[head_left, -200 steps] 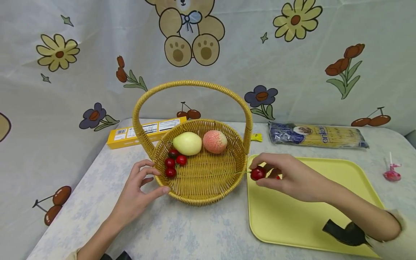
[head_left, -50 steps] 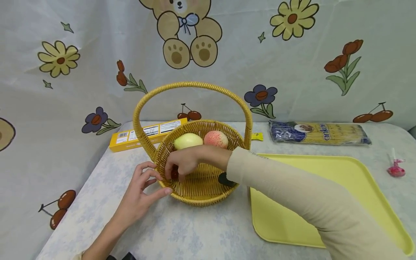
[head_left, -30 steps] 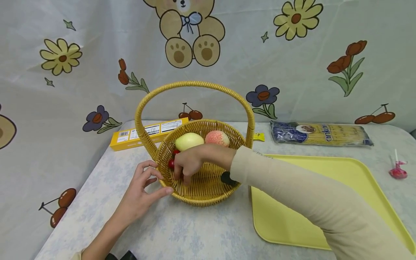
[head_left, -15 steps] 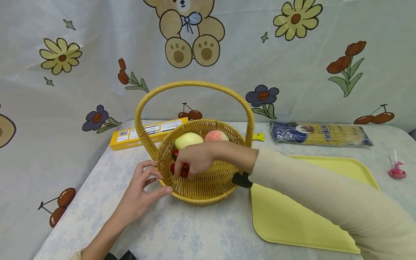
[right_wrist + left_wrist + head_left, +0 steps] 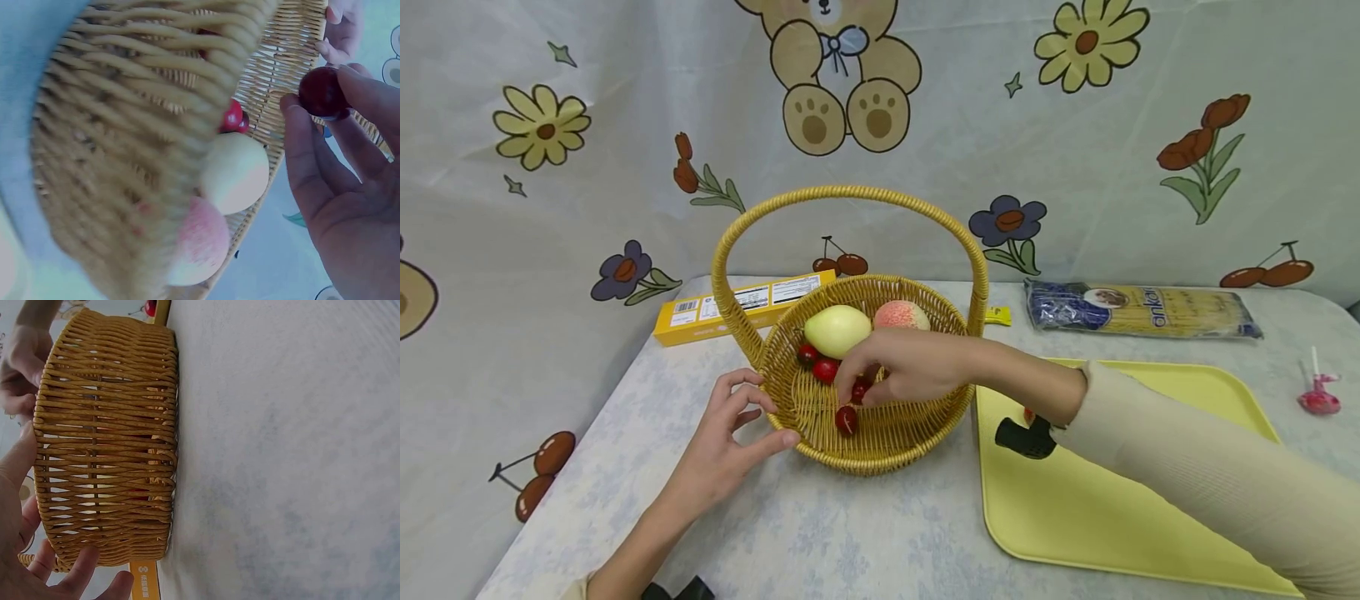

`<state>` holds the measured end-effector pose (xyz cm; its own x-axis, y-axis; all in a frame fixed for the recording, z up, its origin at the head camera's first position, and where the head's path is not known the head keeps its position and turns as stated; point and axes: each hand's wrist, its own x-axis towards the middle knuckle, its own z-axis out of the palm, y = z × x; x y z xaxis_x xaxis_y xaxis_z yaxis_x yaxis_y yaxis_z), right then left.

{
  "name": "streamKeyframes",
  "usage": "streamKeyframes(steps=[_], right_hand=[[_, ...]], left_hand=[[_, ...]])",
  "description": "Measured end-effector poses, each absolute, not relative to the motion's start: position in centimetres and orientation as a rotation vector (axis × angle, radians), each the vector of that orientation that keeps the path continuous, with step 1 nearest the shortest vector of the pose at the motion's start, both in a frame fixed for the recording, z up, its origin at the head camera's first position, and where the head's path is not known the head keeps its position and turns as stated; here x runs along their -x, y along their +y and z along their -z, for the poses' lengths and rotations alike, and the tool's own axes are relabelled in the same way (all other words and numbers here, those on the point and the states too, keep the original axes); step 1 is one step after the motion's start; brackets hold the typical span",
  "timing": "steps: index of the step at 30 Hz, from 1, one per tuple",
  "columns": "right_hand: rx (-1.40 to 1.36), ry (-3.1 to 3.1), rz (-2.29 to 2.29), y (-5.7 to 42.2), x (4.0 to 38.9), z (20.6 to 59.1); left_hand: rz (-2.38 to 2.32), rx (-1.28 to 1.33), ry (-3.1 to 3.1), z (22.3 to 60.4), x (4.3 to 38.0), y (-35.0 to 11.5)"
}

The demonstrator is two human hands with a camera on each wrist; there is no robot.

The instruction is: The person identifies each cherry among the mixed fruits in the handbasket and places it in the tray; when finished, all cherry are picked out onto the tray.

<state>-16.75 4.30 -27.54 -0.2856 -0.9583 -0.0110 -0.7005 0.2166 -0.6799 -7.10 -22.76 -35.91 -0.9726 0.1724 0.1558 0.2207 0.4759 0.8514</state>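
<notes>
A round wicker basket [image 5: 880,467] with a tall handle stands mid-table. My left hand [image 5: 722,450] holds its left front rim, thumb at the rim and fingers spread along the outer wall. Inside, my right hand [image 5: 910,367] pinches a dark red cherry [image 5: 322,92] between thumb and fingers. Just below those fingertips is another cherry [image 5: 846,421]. Two more red cherries [image 5: 826,370] lie at the basket's left, in front of a pale yellow pear [image 5: 837,332]. Beside the pear sits a pink peach [image 5: 901,315], its lower part hidden by my right hand.
A yellow tray [image 5: 1075,517] lies to the right under my right forearm, with a small red thing [image 5: 1028,414] partly hidden on it. Behind are a noodle packet [image 5: 1142,310], an orange box [image 5: 700,321] and a small yellow wrapper [image 5: 997,315]. A lollipop [image 5: 1318,400] lies far right.
My right hand went from the tray side, with a cherry, into the basket's left part. It has since drawn back rightward, cherries shifting toward the middle with it. My left hand stays put.
</notes>
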Motion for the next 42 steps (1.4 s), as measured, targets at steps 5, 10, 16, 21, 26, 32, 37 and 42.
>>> streamKeyframes(steps=[5,10,16,21,26,32,37,42], right_hand=[[1.523,2.126,0.876,6.6,15.9,27.7],[1.451,2.192,0.929,9.1,14.6,27.7],[1.363,2.259,0.967,12.2,12.9,28.1],[1.251,2.331,1.021,14.8,11.5,28.4],[1.108,2.409,1.032,17.6,10.4,29.0],[1.043,2.489,1.091,20.9,9.6,30.2],[0.939,2.671,1.024,23.1,9.1,31.4],[0.782,2.773,0.918,25.5,9.0,32.8]], left_hand=[[1.542,0.352,-2.657,35.9,7.0,-22.7],[1.543,0.351,-2.656,35.8,6.9,-22.7],[1.539,0.353,-2.658,35.7,6.9,-22.7],[1.542,0.351,-2.662,35.8,6.9,-22.7],[1.547,0.353,-2.661,35.8,7.0,-22.7],[1.544,0.357,-2.66,35.8,7.0,-22.6],[1.534,0.354,-2.665,35.9,7.0,-22.7],[1.54,0.35,-2.663,36.0,7.1,-22.6]])
